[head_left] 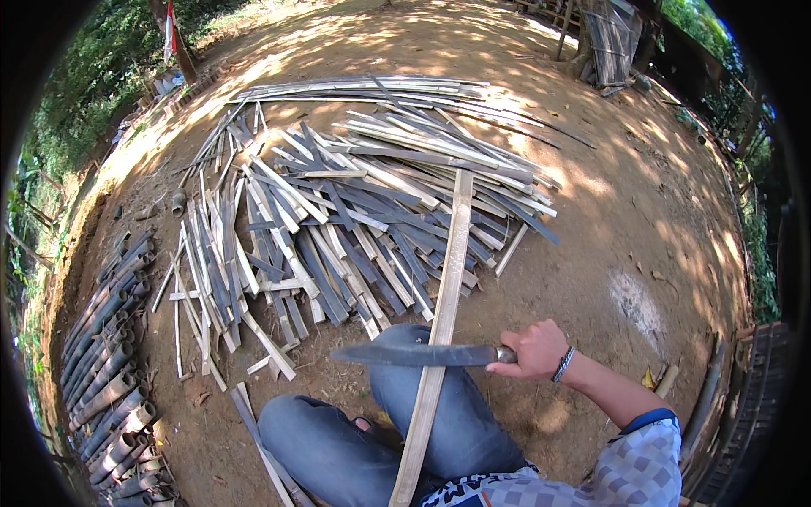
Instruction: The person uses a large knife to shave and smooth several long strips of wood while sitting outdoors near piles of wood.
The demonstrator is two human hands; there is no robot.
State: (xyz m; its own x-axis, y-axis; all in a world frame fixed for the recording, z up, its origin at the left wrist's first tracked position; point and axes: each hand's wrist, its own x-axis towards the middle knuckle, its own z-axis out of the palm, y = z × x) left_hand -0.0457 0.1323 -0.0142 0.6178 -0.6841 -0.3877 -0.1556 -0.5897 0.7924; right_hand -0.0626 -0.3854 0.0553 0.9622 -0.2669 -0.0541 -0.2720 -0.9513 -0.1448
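My right hand (536, 349) is closed around the handle of a machete (422, 354). Its long dark blade points left and lies across a pale bamboo strip (448, 279), over my right knee. That strip slants from the lower edge of the view, over my right thigh, up to a heap of split bamboo strips (372, 245). The heap's strips lie crossed, some with pale inner faces up, others dark. My left hand is out of view. A bracelet (563, 363) circles my right wrist.
On the left lies a stack of uncut bamboo poles (110, 389), their hollow ends toward me. More strips (262, 448) rest on the ground beside my left leg. A longer bundle of strips (363, 87) lies beyond the heap. Poles and a slatted panel (752, 406) line the right edge.
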